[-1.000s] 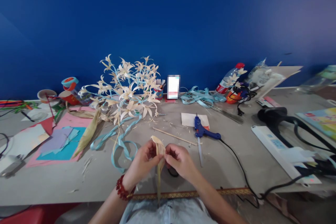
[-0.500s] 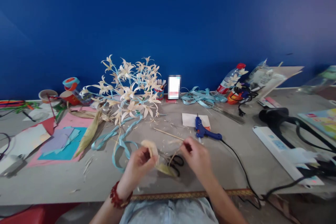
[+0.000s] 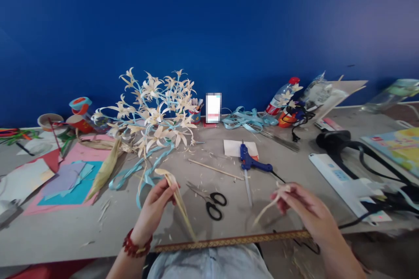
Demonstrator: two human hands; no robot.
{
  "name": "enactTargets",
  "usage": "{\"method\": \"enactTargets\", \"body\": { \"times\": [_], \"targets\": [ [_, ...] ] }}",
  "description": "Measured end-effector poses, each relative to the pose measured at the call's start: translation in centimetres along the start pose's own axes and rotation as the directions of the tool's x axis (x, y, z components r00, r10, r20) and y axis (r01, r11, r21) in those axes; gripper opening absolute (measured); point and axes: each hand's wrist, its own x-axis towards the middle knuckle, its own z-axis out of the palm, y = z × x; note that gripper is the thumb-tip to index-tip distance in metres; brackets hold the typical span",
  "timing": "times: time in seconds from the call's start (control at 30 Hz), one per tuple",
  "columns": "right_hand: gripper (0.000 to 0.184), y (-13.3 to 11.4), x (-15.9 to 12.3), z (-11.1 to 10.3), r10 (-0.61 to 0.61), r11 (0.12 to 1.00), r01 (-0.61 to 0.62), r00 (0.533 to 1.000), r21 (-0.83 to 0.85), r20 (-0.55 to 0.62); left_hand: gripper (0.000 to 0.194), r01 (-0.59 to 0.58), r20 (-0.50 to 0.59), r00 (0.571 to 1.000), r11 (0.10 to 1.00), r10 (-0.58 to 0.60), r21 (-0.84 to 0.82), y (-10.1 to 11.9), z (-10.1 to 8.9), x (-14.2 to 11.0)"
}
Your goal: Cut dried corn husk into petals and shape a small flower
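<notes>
From black-handled steel scissors (image 3: 208,199): left hand (image 3: 156,201) at nine o'clock pinches long cream husk (image 3: 182,208), seemingly unshaped; right hand (image 3: 309,209) at three pinches detached thin pale strip (image 3: 265,211); blue-stemmed cream flowers (image 3: 156,114) at eleven look finished.

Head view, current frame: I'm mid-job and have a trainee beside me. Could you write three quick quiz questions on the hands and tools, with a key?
1. Multiple choice: what does the left hand hold?
A) A bottle
B) A pale strip
C) A marker pen

2. True or false: the scissors lie on the table, between the left hand and the right hand.

3. Fill in the blank: seen from the person, the blue glue gun lies beyond the scissors and toward the ____.

Key:
1. B
2. True
3. right
</notes>
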Motion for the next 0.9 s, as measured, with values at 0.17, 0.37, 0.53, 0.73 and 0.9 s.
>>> {"method": "enactTargets", "body": {
  "times": [0.17, 0.37, 0.53, 0.73, 0.9],
  "targets": [
    [0.029, -0.3, -1.8, -0.8, 0.094, 0.990, -0.119, 0.954, 0.071, 0.286, 0.029, 0.044, -0.123, 0.990, 0.989, -0.062, -0.144, -0.1, 1.1, 1.7],
    [0.027, 2.7, -3.7, -3.0, 0.277, 0.859, -0.016, 0.854, -0.511, 0.440, 0.031, -0.002, -0.063, 0.998, 1.000, 0.004, 0.020, -0.1, 1.3, 1.8],
    [0.042, 1.6, -3.1, -0.7, 0.095, 0.769, 0.126, 0.947, -0.627, 0.308, 0.033, 0.006, 0.058, 0.998, 0.996, -0.011, 0.091, -0.3, 1.7, 1.6],
    [0.016, -1.4, -0.4, 8.6, -0.165, 0.768, 0.367, 0.905, -0.526, 0.391, 0.031, -0.032, 0.148, 0.989, 0.988, 0.009, 0.154, 0.1, 3.1, 1.6],
    [0.016, -2.4, 0.2, 13.3, -0.117, 0.649, 0.442, 0.862, -0.619, 0.493, 0.033, -0.104, 0.175, 0.981, 0.986, 0.080, 0.133, 0.1, 3.3, 1.3]
  ]
}}
